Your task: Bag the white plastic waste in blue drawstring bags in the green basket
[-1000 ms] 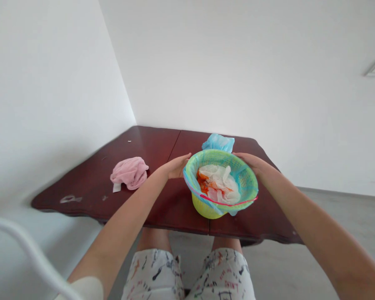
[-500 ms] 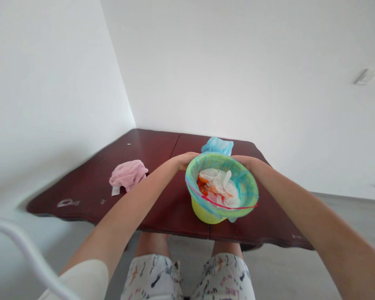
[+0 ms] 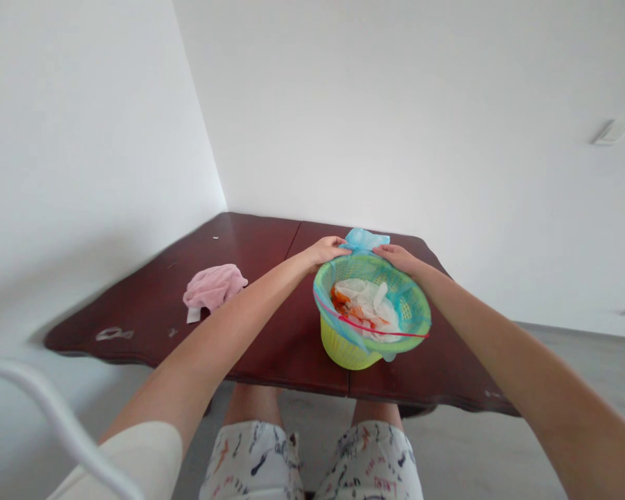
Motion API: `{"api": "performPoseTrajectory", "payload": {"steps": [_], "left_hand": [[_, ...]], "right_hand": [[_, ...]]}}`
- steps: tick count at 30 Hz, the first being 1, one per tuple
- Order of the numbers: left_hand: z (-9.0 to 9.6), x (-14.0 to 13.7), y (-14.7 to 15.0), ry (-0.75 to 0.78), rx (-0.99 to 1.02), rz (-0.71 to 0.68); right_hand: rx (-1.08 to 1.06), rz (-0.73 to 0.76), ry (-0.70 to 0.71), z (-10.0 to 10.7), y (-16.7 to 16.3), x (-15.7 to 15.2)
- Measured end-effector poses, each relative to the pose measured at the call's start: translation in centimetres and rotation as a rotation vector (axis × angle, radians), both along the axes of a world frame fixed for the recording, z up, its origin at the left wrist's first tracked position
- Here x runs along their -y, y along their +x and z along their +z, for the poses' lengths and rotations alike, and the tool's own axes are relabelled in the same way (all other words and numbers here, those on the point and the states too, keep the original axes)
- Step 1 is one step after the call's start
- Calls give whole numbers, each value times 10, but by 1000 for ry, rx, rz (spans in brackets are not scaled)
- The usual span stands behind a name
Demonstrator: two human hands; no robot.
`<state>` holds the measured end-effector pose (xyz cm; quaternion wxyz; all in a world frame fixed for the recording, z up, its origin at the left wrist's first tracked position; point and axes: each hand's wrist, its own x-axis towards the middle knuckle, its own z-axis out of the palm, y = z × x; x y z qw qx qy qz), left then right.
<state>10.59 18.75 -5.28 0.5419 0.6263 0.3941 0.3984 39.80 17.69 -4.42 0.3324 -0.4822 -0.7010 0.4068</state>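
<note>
A yellow-green mesh plastic basket [image 3: 344, 347] stands on the table, lined with a thin blue plastic bag [image 3: 409, 312]. A red string [image 3: 375, 331] runs along the near side of its rim. Crumpled white tissues [image 3: 364, 298] with orange stains lie inside. At the far rim, my left hand [image 3: 327, 251] pinches the bag's edge. My right hand [image 3: 398, 257] closes on the same plastic to the right. Between the hands, a bunched light-blue piece of plastic [image 3: 364, 239] sticks up behind the basket. Its join with the liner is partly hidden.
A crumpled pink cloth [image 3: 216, 286] with a white tag lies on the left of the dark red table [image 3: 286, 347]. White walls [image 3: 344, 104] stand behind and to the left. A white curved cable or tube [image 3: 52, 410] crosses the lower left corner.
Both hands have risen from behind the basket's sides to its far rim and moved closer together, now holding the blue plastic. The basket has barely shifted.
</note>
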Motion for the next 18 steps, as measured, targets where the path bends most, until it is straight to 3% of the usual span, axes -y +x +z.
{"api": "performPoseTrajectory", "payload": {"steps": [5,9,14,18], "left_hand": [[18,6,-2,283,-191,57],[36,18,-14,442,-341,33],[50,31,-36,487,-452,-50],[56,42,-57,453,-485,-183]], "right_hand": [[78,-92,259,9,-1,1],[169,-63,363,22,6,17],[374,64,404,30,31,50],[475,74,423,30,55,87]]}}
